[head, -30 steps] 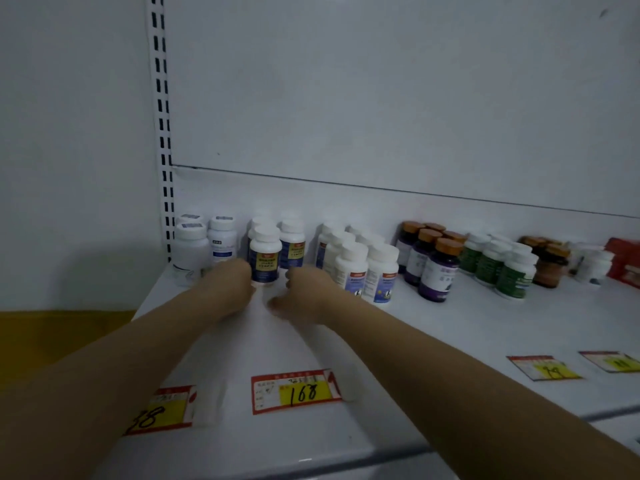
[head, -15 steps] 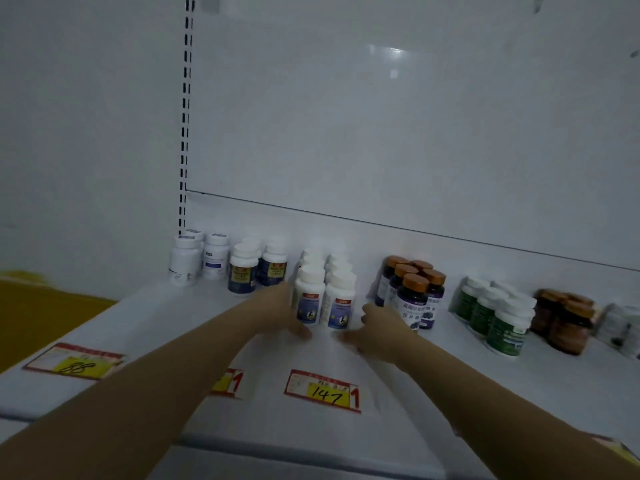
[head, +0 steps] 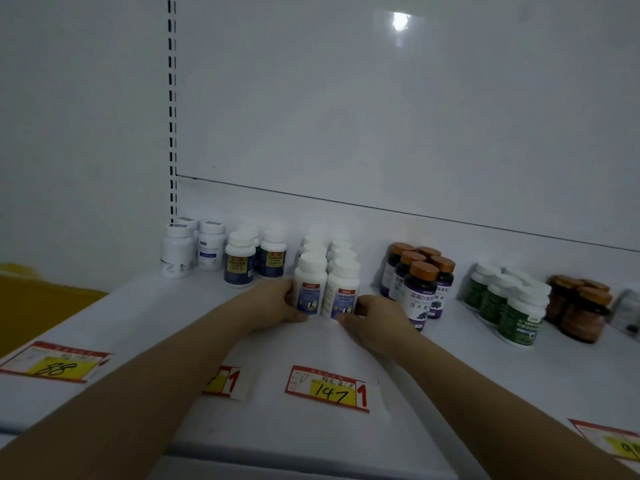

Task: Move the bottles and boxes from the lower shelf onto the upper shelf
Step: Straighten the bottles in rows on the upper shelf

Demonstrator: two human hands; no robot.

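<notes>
My left grip (head: 277,303) curled round left white bottle (head: 310,285), right grip (head: 375,318) pinching right white bottle (head: 341,289) low, pair standing on shelf (head: 156,306) between my grips; I'd squeeze them together near the base, no tipping rows (head: 329,247) behind.

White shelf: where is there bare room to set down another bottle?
Bare: front left, between plain white bottles and the yellow 88 price tag. Crowded: the back row, where left hand and right hand grip blue-labelled white bottles.
</notes>
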